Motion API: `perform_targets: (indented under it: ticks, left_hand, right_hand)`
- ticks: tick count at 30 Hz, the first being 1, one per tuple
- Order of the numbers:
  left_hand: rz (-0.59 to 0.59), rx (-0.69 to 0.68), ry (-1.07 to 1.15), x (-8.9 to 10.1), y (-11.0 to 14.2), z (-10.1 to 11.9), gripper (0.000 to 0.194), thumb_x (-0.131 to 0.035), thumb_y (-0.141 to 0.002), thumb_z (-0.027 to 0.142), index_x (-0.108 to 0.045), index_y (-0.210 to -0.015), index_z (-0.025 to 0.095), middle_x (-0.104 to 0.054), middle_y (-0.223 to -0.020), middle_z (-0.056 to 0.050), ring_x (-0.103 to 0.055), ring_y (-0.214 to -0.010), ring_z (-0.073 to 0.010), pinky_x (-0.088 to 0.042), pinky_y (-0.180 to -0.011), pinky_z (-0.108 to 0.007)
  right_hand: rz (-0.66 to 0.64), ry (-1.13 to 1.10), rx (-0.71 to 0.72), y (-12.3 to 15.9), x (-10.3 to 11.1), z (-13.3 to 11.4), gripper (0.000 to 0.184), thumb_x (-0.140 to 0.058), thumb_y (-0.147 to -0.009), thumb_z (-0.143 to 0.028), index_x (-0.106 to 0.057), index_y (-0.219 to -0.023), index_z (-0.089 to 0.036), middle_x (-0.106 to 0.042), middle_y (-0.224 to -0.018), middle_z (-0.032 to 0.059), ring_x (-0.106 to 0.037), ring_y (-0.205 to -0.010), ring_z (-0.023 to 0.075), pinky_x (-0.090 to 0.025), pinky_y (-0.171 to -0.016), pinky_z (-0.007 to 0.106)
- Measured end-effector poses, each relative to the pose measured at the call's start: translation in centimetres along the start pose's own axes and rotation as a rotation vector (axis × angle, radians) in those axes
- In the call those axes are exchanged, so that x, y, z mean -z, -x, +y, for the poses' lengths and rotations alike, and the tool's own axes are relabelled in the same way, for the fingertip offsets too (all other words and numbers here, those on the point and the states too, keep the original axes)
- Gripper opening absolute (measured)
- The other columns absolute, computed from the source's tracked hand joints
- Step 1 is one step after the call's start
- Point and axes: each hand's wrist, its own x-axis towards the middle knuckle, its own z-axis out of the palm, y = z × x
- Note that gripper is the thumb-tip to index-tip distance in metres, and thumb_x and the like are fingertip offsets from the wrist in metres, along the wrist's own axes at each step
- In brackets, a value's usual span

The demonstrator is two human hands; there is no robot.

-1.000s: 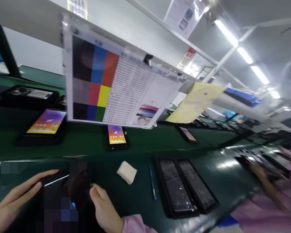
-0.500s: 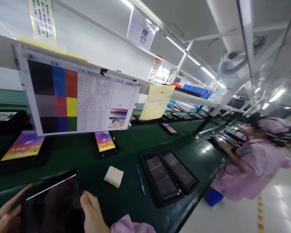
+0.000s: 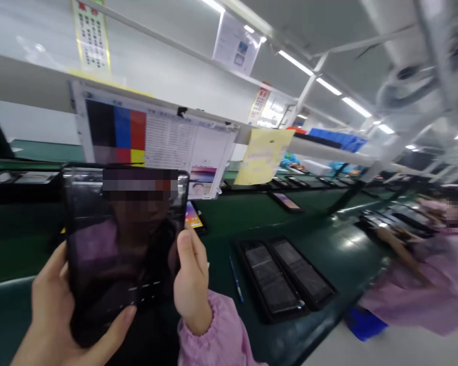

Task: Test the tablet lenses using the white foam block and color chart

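A black tablet point(image 3: 125, 244) with a dark, glossy, reflecting screen is held up in front of me, nearly upright. My left hand point(image 3: 57, 315) grips its lower left corner, fingers behind and thumb across the bottom of the screen. On the right edge, my right hand point(image 3: 193, 274) is closed with the thumb along the frame. Behind the tablet, a lit phone-like device point(image 3: 194, 216) shows only partly. The colour chart sheet point(image 3: 168, 137) hangs behind the tablet's top edge, its lower left part covered.
To the right on the green bench point(image 3: 221, 335) lie a blue pen point(image 3: 236, 279) and two dark devices in black trays point(image 3: 273, 279). A yellow paper point(image 3: 265, 155) hangs from the shelf. Farther right, a co-worker in pink point(image 3: 423, 284) works at the bench beside a blue bin point(image 3: 364, 323).
Both hands have raised the tablet from low on the left to upright before the chart. Its light bar no longer shows. The view has shifted left, and the white sponge-like block is now mostly hidden.
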Motion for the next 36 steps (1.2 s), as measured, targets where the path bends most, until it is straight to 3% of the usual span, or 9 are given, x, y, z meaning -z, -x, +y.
perform_targets:
  ticks: [4, 9, 13, 20, 24, 29, 36]
  left_hand:
    - [-0.022, 0.073, -0.11, 1.1, 0.5, 0.6, 0.111, -0.08, -0.075, 0.043, -0.015, -0.164, 0.034, -0.057, -0.135, -0.011, -0.068, -0.115, -0.0378, -0.064, -0.093, -0.058]
    - [-0.094, 0.012, -0.153, 1.8, 0.4, 0.0, 0.106, -0.075, -0.082, 0.037, -0.01, -0.166, 0.031, -0.052, -0.147, -0.013, -0.062, -0.127, -0.0388, -0.065, -0.095, -0.055]
    - [-0.089, -0.017, -0.186, 1.9, 0.5, 0.0, 0.096, -0.072, -0.085, 0.037, -0.019, -0.165, 0.031, -0.046, -0.155, -0.012, -0.058, -0.135, -0.039, -0.061, -0.103, -0.056]
    - [-0.093, 0.005, -0.138, 1.6, 0.4, -0.2, 0.113, -0.077, -0.079, 0.037, -0.005, -0.166, 0.03, -0.045, -0.153, -0.013, -0.058, -0.133, -0.0382, -0.057, -0.106, -0.056]
    - [-0.071, 0.012, -0.143, 1.4, 0.7, 0.3, 0.109, -0.077, -0.079, 0.038, -0.01, -0.166, 0.034, -0.047, -0.152, -0.012, -0.059, -0.132, -0.0406, -0.057, -0.104, -0.061]
    - [-0.068, 0.018, -0.1, 1.4, 1.0, 0.9, 0.11, -0.075, -0.081, 0.032, -0.006, -0.166, 0.034, -0.056, -0.142, -0.011, -0.065, -0.124, -0.0373, -0.067, -0.093, -0.052]
    - [-0.084, 0.055, -0.057, 1.2, 0.8, 1.5, 0.107, -0.074, -0.083, 0.029, -0.006, -0.165, 0.037, -0.052, -0.148, -0.011, -0.061, -0.13, -0.0405, -0.064, -0.096, -0.057]
  right_hand:
    - [-0.015, -0.07, -0.022, 0.5, -0.6, 0.5, 0.066, -0.068, -0.085, -0.075, -0.075, -0.122, -0.021, -0.071, -0.126, 0.0088, -0.062, -0.124, 0.0291, -0.045, -0.114, 0.045]
    - [-0.031, -0.074, 0.004, 0.9, -0.9, 1.0, 0.057, -0.067, -0.091, -0.067, -0.073, -0.125, -0.021, -0.068, -0.133, 0.0092, -0.059, -0.128, 0.0288, -0.042, -0.117, 0.047]
    - [-0.015, -0.07, 0.046, 0.9, -0.8, 1.1, 0.053, -0.068, -0.092, -0.064, -0.074, -0.123, -0.022, -0.068, -0.135, 0.008, -0.059, -0.13, 0.0288, -0.04, -0.119, 0.048]
    - [0.001, -0.066, 0.034, 0.7, -0.8, 1.0, 0.05, -0.069, -0.092, -0.063, -0.074, -0.122, -0.023, -0.068, -0.134, 0.007, -0.059, -0.13, 0.0289, -0.041, -0.118, 0.048]
    - [-0.012, -0.075, 0.059, 0.8, -0.8, 0.5, 0.05, -0.068, -0.092, -0.063, -0.074, -0.122, -0.024, -0.068, -0.134, 0.0067, -0.057, -0.133, 0.0296, -0.039, -0.12, 0.049]
    - [0.02, -0.09, 0.073, 0.9, -0.8, 0.0, 0.05, -0.071, -0.089, -0.064, -0.076, -0.119, -0.023, -0.07, -0.13, 0.0065, -0.057, -0.132, 0.029, -0.038, -0.12, 0.048]
    - [0.065, -0.068, 0.063, 1.2, -0.6, -0.1, 0.045, -0.074, -0.088, -0.059, -0.076, -0.118, -0.025, -0.071, -0.13, 0.0045, -0.05, -0.141, 0.0274, -0.034, -0.123, 0.046]
